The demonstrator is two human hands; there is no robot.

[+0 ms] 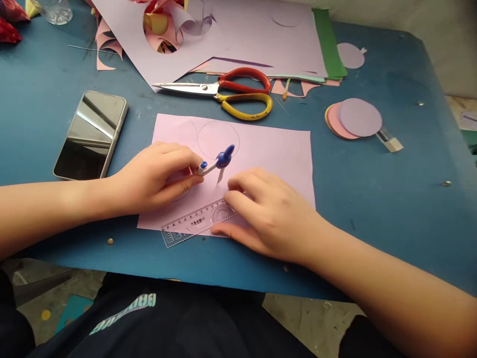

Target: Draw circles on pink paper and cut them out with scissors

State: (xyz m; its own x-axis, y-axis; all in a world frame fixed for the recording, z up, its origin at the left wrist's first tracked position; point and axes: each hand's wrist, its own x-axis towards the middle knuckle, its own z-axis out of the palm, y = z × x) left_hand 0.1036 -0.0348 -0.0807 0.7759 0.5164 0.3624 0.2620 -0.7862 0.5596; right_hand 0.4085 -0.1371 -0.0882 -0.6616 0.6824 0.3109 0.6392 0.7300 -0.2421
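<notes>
A pink-lilac paper sheet (276,154) lies before me with several pencilled circles, some partly covered by my left hand. My left hand (164,174) pinches one leg of a blue and white drawing compass (224,158), which is tilted above the sheet. Across the sheet's lower edge lies a clear plastic ruler (194,219) with a built-in protractor. My right hand (264,214) has its fingers curled over the ruler's right end, thumb and fingers gripping it; that end is hidden beneath the hand.
Scissors (212,89) with red and yellow handles lie behind the sheet. A phone (91,136) is at left. Paper discs (359,118) rest at right by a small clear object. Cut paper sheets (253,37) and scraps stand at the back. The blue table's (149,253) front edge is close to me.
</notes>
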